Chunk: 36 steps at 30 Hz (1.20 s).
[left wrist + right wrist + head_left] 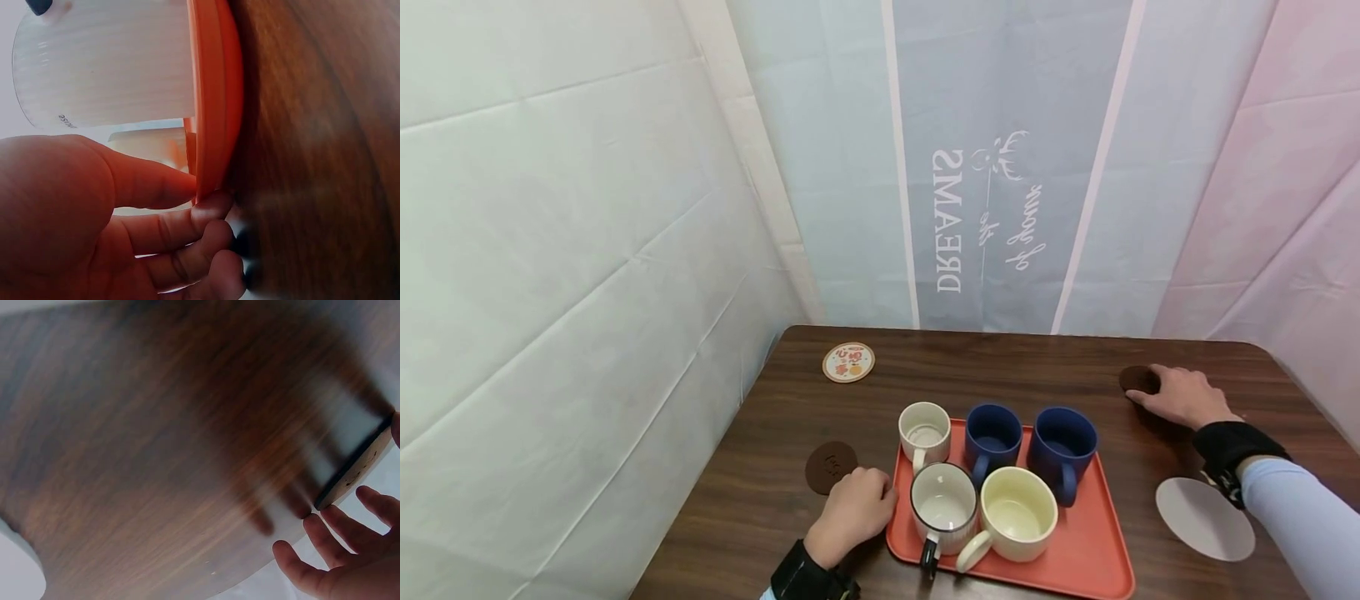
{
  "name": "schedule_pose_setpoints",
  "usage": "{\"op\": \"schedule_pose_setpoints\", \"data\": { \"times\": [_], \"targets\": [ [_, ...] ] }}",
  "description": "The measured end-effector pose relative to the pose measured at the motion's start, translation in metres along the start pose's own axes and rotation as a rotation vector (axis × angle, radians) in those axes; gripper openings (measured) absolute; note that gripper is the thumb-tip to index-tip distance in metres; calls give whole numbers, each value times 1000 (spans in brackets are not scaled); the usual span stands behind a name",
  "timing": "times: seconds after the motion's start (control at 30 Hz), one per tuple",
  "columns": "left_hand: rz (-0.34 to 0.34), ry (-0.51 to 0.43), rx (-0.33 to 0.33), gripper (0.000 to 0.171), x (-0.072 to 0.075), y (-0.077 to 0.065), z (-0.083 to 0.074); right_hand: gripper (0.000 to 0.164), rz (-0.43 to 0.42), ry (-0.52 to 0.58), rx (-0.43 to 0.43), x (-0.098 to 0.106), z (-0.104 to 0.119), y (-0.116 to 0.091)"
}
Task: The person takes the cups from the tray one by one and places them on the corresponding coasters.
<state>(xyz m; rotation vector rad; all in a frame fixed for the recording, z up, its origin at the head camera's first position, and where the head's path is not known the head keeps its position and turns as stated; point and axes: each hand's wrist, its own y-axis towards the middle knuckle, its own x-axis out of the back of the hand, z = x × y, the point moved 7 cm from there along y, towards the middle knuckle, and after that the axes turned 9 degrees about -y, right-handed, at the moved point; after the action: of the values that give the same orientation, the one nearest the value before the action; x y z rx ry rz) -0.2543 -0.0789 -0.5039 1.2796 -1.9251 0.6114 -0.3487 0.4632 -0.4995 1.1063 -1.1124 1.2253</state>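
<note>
My left hand (856, 508) pinches the rim of an orange-red tray (1101, 542) at its left side, thumb above and fingertips below, as the left wrist view shows. On the tray stand a small white mug (925, 427), two dark blue mugs (992, 433), a white mug with a black rim (943, 504) and a pale yellow mug (1018, 512). Far to the right, my right hand (1183, 396) holds a round dark brown coaster (359, 472) by its edge, thumb at one end and fingertips at the other. Whether the coaster lies fully flat on the table is hard to tell.
A printed white coaster (848, 362) lies at the table's back left. Another brown coaster (831, 467) is beside my left hand. Below my right forearm lies a white round coaster (1204, 518). Fabric curtains (1000, 167) hang behind the dark wooden table (760, 483).
</note>
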Motion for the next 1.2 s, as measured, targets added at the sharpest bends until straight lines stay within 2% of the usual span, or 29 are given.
{"op": "schedule_pose_setpoints", "data": {
  "times": [0.3,0.77,0.93,1.07,1.2],
  "targets": [
    [-14,20,-19,46,-1,-1,-4,87,-11,-3,-8,2,4,0],
    [-10,13,-1,45,-1,-1,-4,93,-9,14,-6,1,2,-4],
    [5,28,-13,46,-3,1,-5,80,-53,-21,43,15,13,-31],
    [6,48,-20,46,-2,3,-6,66,-39,-31,75,22,35,-68],
    [21,48,-6,43,-3,3,-6,54,-9,-31,79,19,55,-108]
  ]
}}
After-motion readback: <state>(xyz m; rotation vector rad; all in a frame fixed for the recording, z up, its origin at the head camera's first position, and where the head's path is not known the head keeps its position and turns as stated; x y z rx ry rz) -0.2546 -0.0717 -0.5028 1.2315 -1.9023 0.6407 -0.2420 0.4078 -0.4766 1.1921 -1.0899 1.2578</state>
